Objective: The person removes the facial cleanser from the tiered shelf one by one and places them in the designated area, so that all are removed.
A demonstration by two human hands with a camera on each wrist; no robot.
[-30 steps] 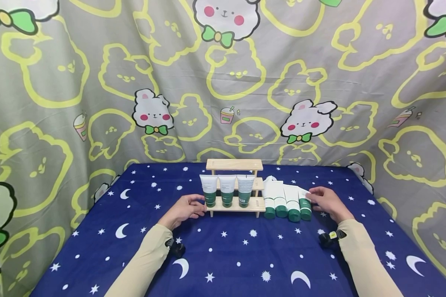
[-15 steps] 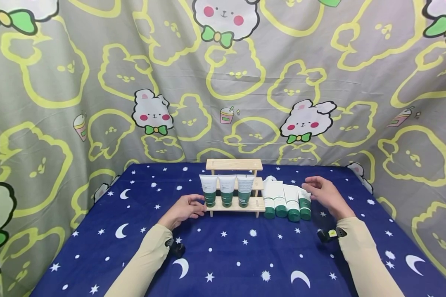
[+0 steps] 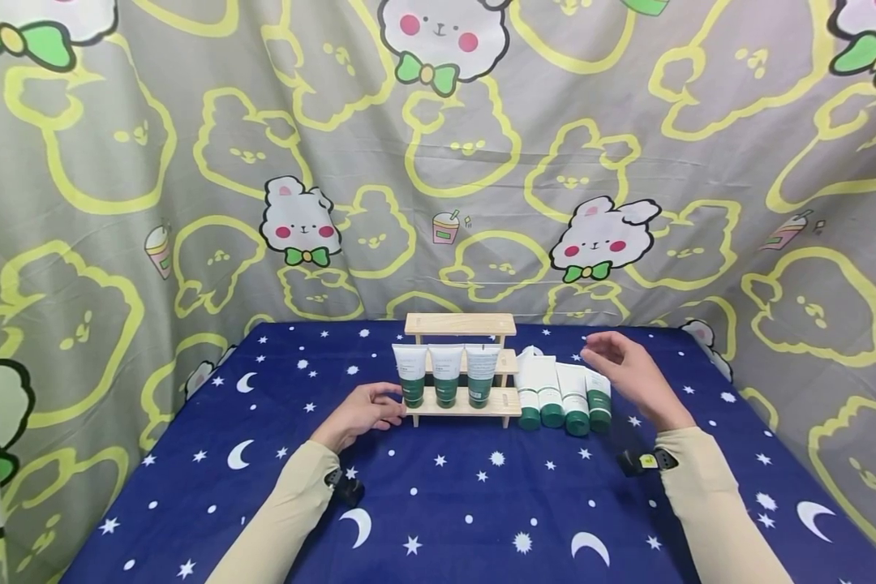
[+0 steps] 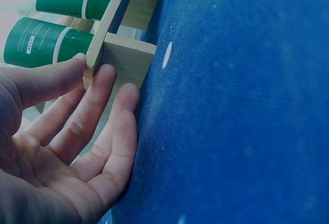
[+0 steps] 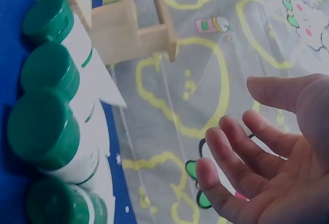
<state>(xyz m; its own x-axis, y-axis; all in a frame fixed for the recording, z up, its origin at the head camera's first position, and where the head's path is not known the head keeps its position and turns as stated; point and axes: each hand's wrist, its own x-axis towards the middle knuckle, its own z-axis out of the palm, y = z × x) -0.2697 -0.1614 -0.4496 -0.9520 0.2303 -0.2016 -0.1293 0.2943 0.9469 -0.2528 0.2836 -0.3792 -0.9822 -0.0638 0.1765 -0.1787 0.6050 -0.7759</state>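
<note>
A: Biggest first. What's the layout?
B: Grey backdrop (image 3: 474, 154) with yellow outlines and cartoon bunnies fills the back. In front of it, blue cloth (image 3: 496, 507), white moons and stars.

A: Next size down?
B: Person's two arms reach in from the near edge, beige sleeves (image 3: 711, 503) on both. Between the hands, a wooden stand (image 3: 460, 325), three stepped shelves, lowest one nearest the person.

A: Hands?
B: Left hand (image 3: 361, 414) pinches the left end of the lowest shelf: thumb at the board's edge, fingertips against the end and leg. Right hand (image 3: 635, 377) holds nothing; fingers apart, loosely curved, just above and behind the right side of the lying tubes (image 3: 573, 395).

A: Tubes, where exactly?
B: Two groups. Three upright tubes (image 3: 446, 377) in a row on the lowest shelf, toward its left, caps down, white above and green below. The right one shows a face with denser print. Four more lie on the cloth just right of the stand, side by side, green caps (image 5: 43, 129) toward the person.

A: Lying group touching the stand?
B: Can't tell.

A: Smallest bits?
B: Black wrist devices (image 3: 345, 488), one on each wrist; the right one has a small yellow label (image 3: 649, 461).
</note>
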